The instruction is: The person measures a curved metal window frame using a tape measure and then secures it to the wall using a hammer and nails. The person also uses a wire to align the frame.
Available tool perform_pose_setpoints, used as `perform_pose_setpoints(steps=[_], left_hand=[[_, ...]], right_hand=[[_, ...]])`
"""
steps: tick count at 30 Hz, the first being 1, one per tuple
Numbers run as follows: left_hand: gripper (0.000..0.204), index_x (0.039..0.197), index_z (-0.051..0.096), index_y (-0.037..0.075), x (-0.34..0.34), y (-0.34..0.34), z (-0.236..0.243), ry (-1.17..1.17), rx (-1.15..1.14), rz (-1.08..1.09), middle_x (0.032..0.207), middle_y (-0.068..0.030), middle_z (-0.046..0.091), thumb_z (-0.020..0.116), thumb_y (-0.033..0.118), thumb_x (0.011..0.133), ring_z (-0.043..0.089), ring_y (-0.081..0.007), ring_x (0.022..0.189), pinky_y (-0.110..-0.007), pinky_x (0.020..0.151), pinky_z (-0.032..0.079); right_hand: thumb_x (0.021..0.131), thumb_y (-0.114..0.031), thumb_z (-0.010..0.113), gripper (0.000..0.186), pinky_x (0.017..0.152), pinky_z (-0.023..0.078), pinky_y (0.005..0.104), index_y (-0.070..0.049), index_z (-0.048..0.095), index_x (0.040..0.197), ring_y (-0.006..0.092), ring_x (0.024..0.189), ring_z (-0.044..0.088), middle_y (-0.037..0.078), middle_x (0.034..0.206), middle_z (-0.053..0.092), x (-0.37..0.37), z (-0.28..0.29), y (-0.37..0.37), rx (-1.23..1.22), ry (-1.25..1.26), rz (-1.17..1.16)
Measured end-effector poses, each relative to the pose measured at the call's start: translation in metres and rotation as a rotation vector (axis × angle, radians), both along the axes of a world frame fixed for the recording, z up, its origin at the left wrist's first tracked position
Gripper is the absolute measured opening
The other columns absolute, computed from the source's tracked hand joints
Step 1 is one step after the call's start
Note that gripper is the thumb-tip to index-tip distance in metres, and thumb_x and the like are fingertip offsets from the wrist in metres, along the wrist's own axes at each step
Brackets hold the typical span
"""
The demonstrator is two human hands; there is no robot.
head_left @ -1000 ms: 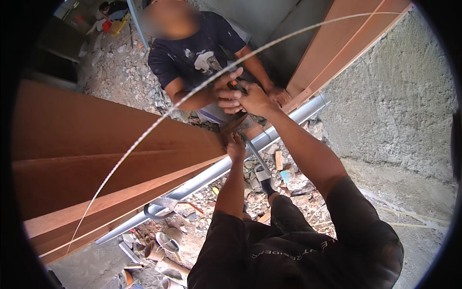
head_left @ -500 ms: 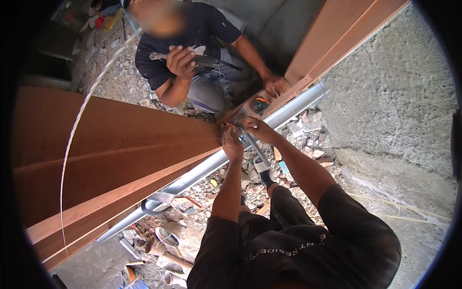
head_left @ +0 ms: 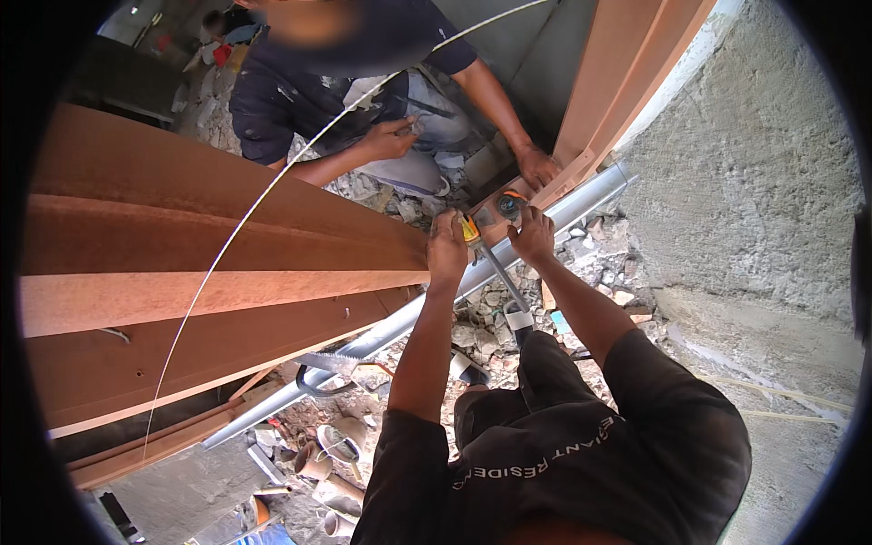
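My left hand (head_left: 446, 249) is closed around a small yellow and black tool (head_left: 470, 229), possibly a tape measure, at the end of the red-brown wooden frame piece (head_left: 236, 232). Just to its right, my right hand (head_left: 534, 236) reaches up with curved fingers, thumb apart from the rest. Its fingertips are at the lower edge of a round black and orange tape measure (head_left: 510, 204), which lies on the wooden joint. Whether they grip it is hard to see. Between my hands a grey metal bar (head_left: 505, 276) slants down towards my foot.
A co-worker crouches opposite, one hand (head_left: 539, 169) on the upright wooden frame (head_left: 627, 86). A long silver metal channel (head_left: 363, 343) runs under the wood. A handsaw (head_left: 329, 362) rests near it. Rubble (head_left: 604, 263) covers the ground; a rough concrete wall (head_left: 754, 182) stands right. White rope (head_left: 263, 195) crosses the view.
My right hand has moved away from my left, across to the round tape measure. The yellow tool shows more clearly in my left hand. The co-worker's raised hand, which held a dark tool, has lowered.
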State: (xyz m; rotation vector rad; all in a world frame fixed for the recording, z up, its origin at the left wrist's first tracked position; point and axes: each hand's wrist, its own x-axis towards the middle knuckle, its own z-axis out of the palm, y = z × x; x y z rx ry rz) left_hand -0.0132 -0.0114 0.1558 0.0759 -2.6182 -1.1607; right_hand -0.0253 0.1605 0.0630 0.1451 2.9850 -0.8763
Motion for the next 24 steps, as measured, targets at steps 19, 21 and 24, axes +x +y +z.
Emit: perform_pose_setpoints(steps=[19, 21, 24], left_hand=[[0.032, 0.118, 0.044, 0.005, 0.036, 0.02, -0.053, -0.105, 0.151, 0.089, 0.11, -0.0246, 0.056, 0.051, 0.023, 0.092, 0.057, -0.0428, 0.097, -0.047, 0.078, 0.047], [0.037, 0.118, 0.046, 0.005, 0.041, 0.031, -0.005, 0.123, 0.155, -0.015, 0.114, -0.0247, 0.054, 0.057, 0.024, 0.088, 0.054, -0.0419, 0.104, -0.047, 0.08, 0.047], [0.048, 0.12, 0.045, 0.003, 0.052, 0.045, 0.078, 0.173, -0.016, -0.079, 0.126, -0.0228, 0.046, 0.068, 0.017, 0.08, 0.05, -0.0393, 0.112, -0.043, 0.089, 0.045]], right_hand=[[0.074, -0.027, 0.068, 0.076, 0.101, 0.032, 0.0494, -0.004, 0.032, 0.137, 0.0367, 0.116, 0.046, 0.02, 0.12, 0.047, 0.005, 0.012, -0.034, -0.409, 0.266, 0.444], [0.074, -0.02, 0.068, 0.071, 0.097, 0.037, 0.0464, -0.004, 0.034, 0.135, 0.0384, 0.115, 0.045, 0.021, 0.12, 0.046, 0.021, 0.062, -0.031, -0.64, 0.254, 0.317], [0.072, -0.01, 0.068, 0.067, 0.089, 0.044, 0.0398, -0.002, 0.038, 0.131, 0.0395, 0.11, 0.048, 0.023, 0.118, 0.045, 0.041, 0.118, -0.028, -0.657, 0.453, 0.215]])
